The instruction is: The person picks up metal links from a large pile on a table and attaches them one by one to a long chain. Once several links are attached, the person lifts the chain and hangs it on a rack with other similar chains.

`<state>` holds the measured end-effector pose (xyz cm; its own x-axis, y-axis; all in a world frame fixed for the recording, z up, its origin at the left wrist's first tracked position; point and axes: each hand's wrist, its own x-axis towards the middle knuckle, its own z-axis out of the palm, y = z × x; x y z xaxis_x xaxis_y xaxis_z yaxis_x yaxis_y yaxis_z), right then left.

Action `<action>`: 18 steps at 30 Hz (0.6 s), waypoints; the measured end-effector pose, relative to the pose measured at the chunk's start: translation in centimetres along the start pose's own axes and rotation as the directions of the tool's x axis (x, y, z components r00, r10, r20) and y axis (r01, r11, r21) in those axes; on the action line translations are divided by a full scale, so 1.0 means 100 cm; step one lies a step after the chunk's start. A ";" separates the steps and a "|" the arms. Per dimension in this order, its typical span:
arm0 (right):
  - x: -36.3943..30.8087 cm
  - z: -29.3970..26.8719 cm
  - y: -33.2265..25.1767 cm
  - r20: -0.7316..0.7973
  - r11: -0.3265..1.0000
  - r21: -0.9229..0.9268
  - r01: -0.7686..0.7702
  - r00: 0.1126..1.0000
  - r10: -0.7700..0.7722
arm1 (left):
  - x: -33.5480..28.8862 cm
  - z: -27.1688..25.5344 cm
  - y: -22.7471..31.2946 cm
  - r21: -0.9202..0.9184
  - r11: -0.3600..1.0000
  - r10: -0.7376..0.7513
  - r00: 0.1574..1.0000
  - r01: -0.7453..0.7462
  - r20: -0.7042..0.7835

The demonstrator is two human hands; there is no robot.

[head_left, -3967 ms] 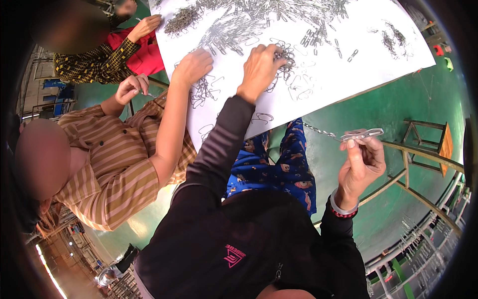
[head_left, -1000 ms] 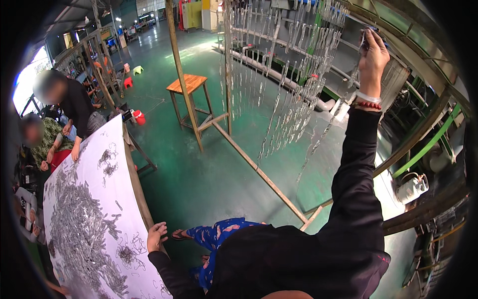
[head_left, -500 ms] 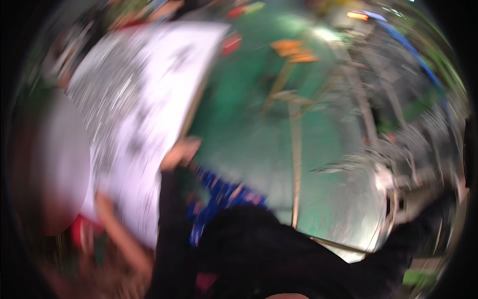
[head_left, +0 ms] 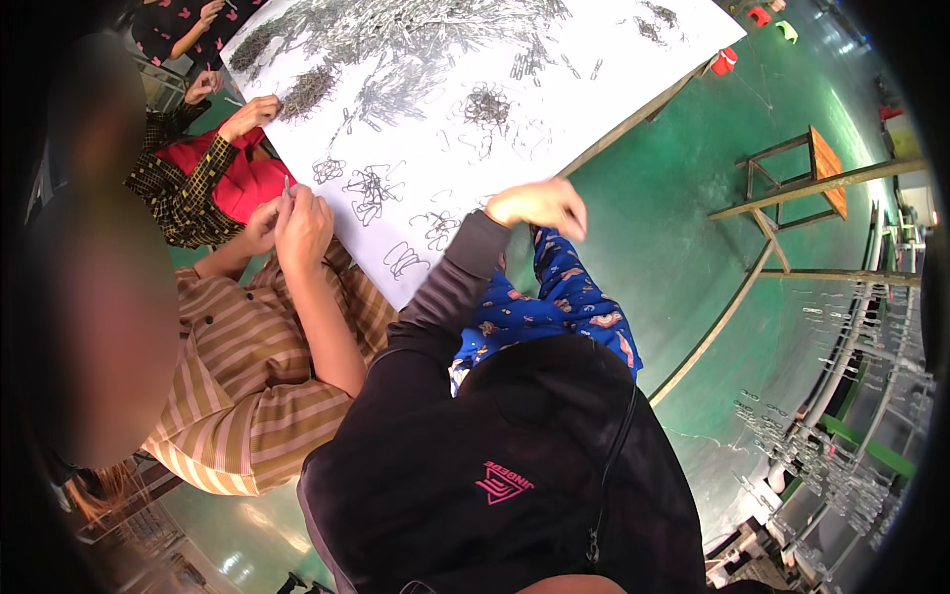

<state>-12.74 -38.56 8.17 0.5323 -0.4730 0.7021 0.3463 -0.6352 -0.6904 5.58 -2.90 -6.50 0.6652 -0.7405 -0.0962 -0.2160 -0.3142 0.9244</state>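
Head view. The person's left hand (head_left: 539,206) rests at the near edge of the white table (head_left: 633,69), fingers curled downward and together over the sheet. Whether they pinch a wire piece cannot be told, since the palm faces away. The right hand is out of the picture.

The bent wire hooks (head_left: 371,186) lie in small loose tangles just beside that hand. Farther across the table a dense heap of metal clips (head_left: 396,30) covers much of the surface, so by appearance most of the stock is unsorted. To the right, well apart from the table, a hanging rack (head_left: 841,445) carries rows of small metal pieces along its bars. It looks partly filled, with bare lengths of bar visible, which suggests the work is somewhere in the middle.

No bin or tray is visible; table and rack are the only holders.

A neighbour in a striped shirt (head_left: 247,386) holds both hands (head_left: 297,223) together over a small piece at the table's left edge. A wooden stool (head_left: 807,178) stands on the green floor (head_left: 673,247).
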 end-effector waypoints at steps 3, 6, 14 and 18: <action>0.007 -0.007 -0.002 -0.020 1.000 0.000 0.028 0.999 -0.028 | -0.014 -0.051 -0.020 0.086 0.992 -0.036 0.844 0.097 -0.535; 0.022 -0.012 -0.003 -0.062 0.997 0.007 0.078 0.995 -0.078 | -0.021 -0.083 -0.023 0.139 0.928 -0.121 0.629 0.347 -0.768; 0.078 0.038 -0.010 -0.075 0.918 0.252 0.307 0.952 -0.298 | -0.019 -0.079 -0.024 0.212 0.793 -0.094 0.458 0.571 -0.884; 0.090 0.107 -0.014 0.065 0.868 0.421 0.265 0.945 -0.321 | -0.013 -0.070 -0.027 0.156 0.813 -0.029 0.306 0.562 -0.952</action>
<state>-0.17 -35.38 13.56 0.4424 -0.2032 0.8735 0.7666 -0.4198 -0.4859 10.32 3.12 -6.31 0.8900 0.3476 0.2951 0.0864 -0.7640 0.6394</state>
